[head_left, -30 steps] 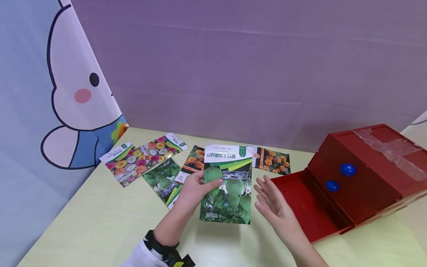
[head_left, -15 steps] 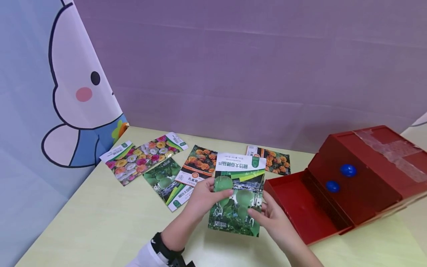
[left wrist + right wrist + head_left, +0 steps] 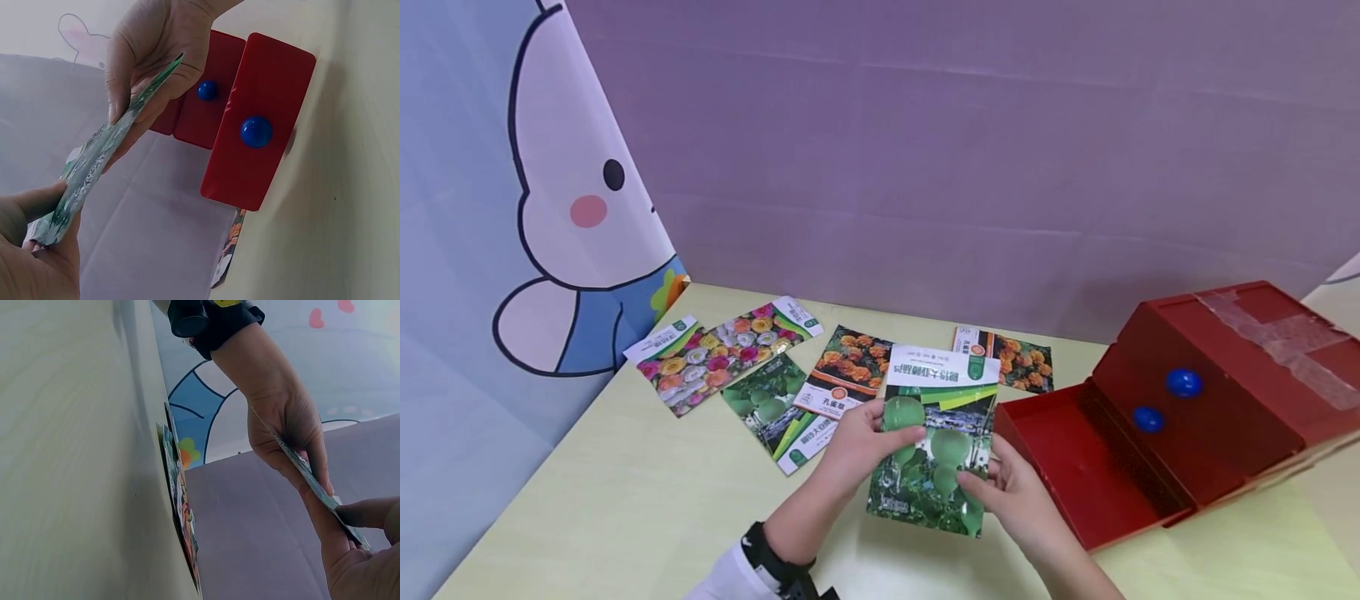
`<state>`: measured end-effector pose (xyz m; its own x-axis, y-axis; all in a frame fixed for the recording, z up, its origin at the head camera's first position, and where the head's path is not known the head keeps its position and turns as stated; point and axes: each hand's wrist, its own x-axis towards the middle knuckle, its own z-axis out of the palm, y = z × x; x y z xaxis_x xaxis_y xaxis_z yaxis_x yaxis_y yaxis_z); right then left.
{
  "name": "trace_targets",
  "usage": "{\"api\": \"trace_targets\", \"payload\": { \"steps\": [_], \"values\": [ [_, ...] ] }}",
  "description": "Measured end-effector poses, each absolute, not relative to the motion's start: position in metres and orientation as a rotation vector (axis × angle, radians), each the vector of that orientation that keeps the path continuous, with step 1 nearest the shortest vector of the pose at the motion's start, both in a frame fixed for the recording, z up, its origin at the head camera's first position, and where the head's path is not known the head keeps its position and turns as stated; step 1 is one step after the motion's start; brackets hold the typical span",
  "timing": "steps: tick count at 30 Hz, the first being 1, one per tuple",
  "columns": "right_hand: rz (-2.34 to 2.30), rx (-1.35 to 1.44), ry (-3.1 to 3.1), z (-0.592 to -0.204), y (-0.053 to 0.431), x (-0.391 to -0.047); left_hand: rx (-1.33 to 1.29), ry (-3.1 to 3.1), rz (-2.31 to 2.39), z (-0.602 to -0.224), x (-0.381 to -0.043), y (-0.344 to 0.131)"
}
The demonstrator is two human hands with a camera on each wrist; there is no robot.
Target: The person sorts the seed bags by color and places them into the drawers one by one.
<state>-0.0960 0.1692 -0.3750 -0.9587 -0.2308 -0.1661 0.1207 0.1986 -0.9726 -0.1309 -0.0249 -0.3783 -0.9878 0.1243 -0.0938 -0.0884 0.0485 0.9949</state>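
Person's L hand (image 3: 857, 450) pinches the L edge of a green gourd-print pkt (image 3: 936, 421), thumb on top; R hand (image 3: 1018, 496) pinches its R edge, a bit nearer. Pkt is held up off the table (image 3: 617, 508), approx. centre, white band at far end. L wrist wears a black band (image 3: 775, 557) w/ a white sleeve (image 3: 726, 579) below. Just beyond, to L, an orange-flower pkt (image 3: 846, 371) lies partly over a 2nd gourd pkt (image 3: 767, 404); farther L are 2 rose-print pkts (image 3: 673, 362), one overlapping the other. Far side, R of centre: another orange-flower pkt (image 3: 1018, 362). At R, a red box (image 3: 1232, 425) w/ 2 blue knobs (image 3: 1183, 383), clear tape (image 3: 1277, 333) on top & a shallow red tray (image 3: 1082, 467) adjoining at its L. Bkgd: purple cloth (image 3: 925, 167); far L, a cartoon figure (image 3: 565, 150) on blue.
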Motion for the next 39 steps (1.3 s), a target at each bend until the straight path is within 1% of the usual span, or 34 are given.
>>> {"api": "trace_targets", "payload": {
  "steps": [3, 7, 11, 14, 19, 22, 25, 31, 37, 39],
  "values": [
    [-1.840, -0.079, 2.191, -0.375, 0.169, -0.097, 0.056, 2.140, 2.077, -0.381, -0.133, -0.025],
    [-1.875, 0.023, 2.169, -0.373, 0.172, -0.097, 0.065, 2.036, 2.182, -0.384, -0.137, -0.033],
    [-2.024, 0.092, 2.051, -0.373, 0.185, -0.098, 0.053, 1.926, 2.355, -0.386, -0.143, -0.053],
    [-2.188, 0.082, 1.914, -0.373, 0.200, -0.098, -0.002, 2.096, 2.354, -0.388, -0.147, -0.073],
    [-2.401, 0.019, 1.748, -0.376, 0.228, -0.095, -0.291, 2.526, 2.068, -0.395, -0.148, -0.106],
    [-2.514, -0.022, 1.632, -0.378, 0.238, -0.093, -0.479, 2.663, 1.879, -0.401, -0.149, -0.122],
    [-2.570, 0.030, 1.531, -0.381, 0.243, -0.092, -0.619, 2.721, 1.670, -0.408, -0.153, -0.134],
    [-2.569, 0.383, 1.418, -0.381, 0.244, -0.092, -0.755, 2.745, 1.257, -0.418, -0.166, -0.143],
    [-2.531, 0.359, 1.374, -0.389, 0.242, -0.087, -0.865, 2.658, 1.125, -0.428, -0.177, -0.141],
    [-2.517, 0.428, 1.351, -0.390, 0.242, -0.087, -0.886, 2.648, 1.114, -0.432, -0.178, -0.140]
  ]
}}
